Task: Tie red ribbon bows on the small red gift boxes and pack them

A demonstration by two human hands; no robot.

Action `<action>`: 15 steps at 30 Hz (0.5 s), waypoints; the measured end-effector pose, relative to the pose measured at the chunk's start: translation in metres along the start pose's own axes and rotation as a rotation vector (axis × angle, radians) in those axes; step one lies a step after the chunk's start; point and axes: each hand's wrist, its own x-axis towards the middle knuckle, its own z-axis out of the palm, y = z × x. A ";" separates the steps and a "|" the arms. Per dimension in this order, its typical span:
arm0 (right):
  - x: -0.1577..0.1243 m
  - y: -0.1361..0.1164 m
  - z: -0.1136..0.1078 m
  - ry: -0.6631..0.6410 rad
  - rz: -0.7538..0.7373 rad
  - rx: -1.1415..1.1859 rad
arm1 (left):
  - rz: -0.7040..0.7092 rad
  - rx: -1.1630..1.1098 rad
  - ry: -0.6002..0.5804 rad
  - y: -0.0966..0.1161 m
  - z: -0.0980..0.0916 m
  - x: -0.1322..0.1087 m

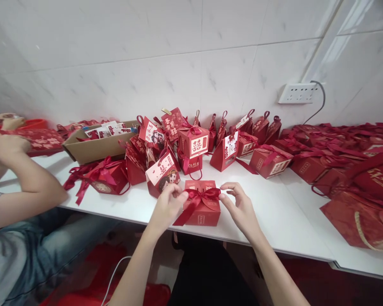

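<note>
A small red gift box (203, 214) sits at the front edge of the white table (274, 221), with a dark red ribbon bow (204, 196) across its top. My left hand (166, 206) pinches the bow's left loop. My right hand (239, 204) pinches the right end of the bow, its other fingers curled. One ribbon tail hangs down the box's front left. Both hands rest close against the box.
Several red gift boxes (193, 142) and bags stand behind it. A cardboard tray (95, 146) of cards lies at the left, flat red bags (360, 212) at the right. Another person's arm (25, 187) works at the left. A wall socket (298, 93) is above.
</note>
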 end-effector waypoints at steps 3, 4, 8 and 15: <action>0.002 -0.005 0.008 -0.012 0.147 0.215 | -0.042 -0.014 -0.067 0.000 0.004 -0.003; 0.002 -0.008 0.009 -0.020 0.190 0.270 | -0.052 -0.040 -0.073 0.000 0.006 -0.003; -0.002 -0.011 0.008 -0.068 0.337 0.329 | -0.089 -0.110 -0.023 -0.005 0.015 0.000; 0.001 0.024 0.006 -0.164 0.533 0.316 | -0.108 -0.214 0.029 -0.015 0.018 -0.002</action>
